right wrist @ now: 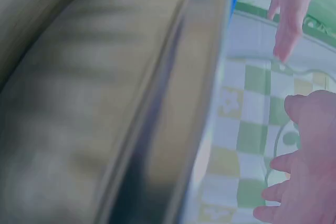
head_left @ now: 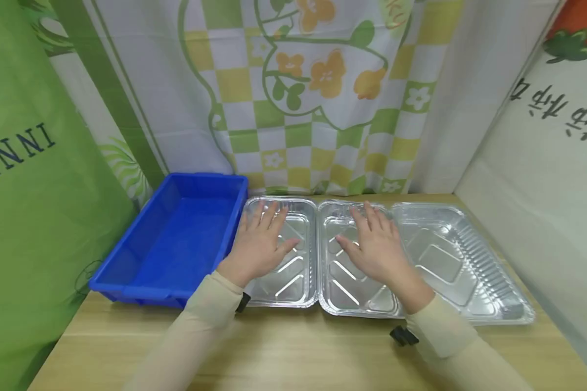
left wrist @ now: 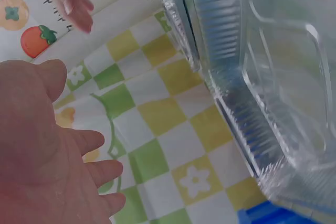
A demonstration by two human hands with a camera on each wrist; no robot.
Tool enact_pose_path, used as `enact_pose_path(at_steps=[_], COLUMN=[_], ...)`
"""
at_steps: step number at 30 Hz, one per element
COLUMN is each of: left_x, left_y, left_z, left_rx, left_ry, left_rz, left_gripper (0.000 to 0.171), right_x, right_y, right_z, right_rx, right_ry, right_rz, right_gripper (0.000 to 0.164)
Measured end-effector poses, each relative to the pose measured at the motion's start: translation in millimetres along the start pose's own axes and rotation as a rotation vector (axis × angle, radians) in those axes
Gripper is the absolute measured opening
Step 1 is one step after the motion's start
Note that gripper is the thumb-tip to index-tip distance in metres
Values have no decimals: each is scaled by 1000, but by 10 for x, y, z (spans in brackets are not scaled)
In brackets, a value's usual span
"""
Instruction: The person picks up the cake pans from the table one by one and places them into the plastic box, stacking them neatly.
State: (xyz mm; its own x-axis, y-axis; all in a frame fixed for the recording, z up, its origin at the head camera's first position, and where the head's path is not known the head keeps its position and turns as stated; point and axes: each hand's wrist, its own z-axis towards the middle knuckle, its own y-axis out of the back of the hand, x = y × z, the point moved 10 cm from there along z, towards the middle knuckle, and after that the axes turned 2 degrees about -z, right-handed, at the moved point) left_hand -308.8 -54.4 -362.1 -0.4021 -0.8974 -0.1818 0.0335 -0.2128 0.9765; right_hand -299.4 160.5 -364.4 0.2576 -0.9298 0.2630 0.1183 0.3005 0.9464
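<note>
Three rectangular foil trays stand side by side on the table. Over the left foil tray (head_left: 286,290) my left hand (head_left: 260,247) hovers palm down, fingers straight and spread, holding nothing. My right hand (head_left: 374,247) is held the same way over the middle foil tray (head_left: 342,296), its thumb pointing left. To the right of it lies the third foil tray (head_left: 450,260), with ribbed walls. In the left wrist view, the left hand (left wrist: 58,145) shows spread fingers beside a foil tray (left wrist: 231,66). The right wrist view has the right hand (right wrist: 310,161) with fingers extended, and a blurred tray wall close up.
A blue plastic bin (head_left: 176,239) stands left of the foil trays, close against the left one. The wooden table (head_left: 293,353) runs along the front. A checkered curtain (head_left: 293,119) hangs behind, with a green cloth (head_left: 24,217) at left and a white cloth (head_left: 543,179) at right.
</note>
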Motion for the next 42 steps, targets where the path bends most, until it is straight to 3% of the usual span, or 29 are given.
enact_pose_path(at_steps=[7, 13, 19, 26, 31, 37, 42], left_x=[282, 535, 1025, 1782, 2228, 2612, 2849], left_y=[367, 672, 863, 797, 733, 681, 578], left_z=[-213, -288, -440, -774, -1052, -1347, -1600], left_rx=[-25, -38, -52, -31, -37, -55, -91], left_ry=[19, 44, 107, 215, 277, 319, 321], left_rz=[-5, -19, -46, -89, -114, -123, -160], left_gripper=[75, 78, 81, 82, 80, 78, 74], right_x=[-455, -946, -1486, -2170, -2487, -2734, -2808], right_y=[143, 333, 508, 527, 444, 315, 219], right_z=[-87, -273, -535, -978, -1232, -1421, -1487], right_rx=[-7, 3, -34, 4, 10, -11, -4], right_ry=[-47, -88, -125, -225, -241, -242, -269], right_rz=[35, 74, 137, 135, 165, 190, 267], right_gripper=[81, 76, 73, 74, 73, 71, 72])
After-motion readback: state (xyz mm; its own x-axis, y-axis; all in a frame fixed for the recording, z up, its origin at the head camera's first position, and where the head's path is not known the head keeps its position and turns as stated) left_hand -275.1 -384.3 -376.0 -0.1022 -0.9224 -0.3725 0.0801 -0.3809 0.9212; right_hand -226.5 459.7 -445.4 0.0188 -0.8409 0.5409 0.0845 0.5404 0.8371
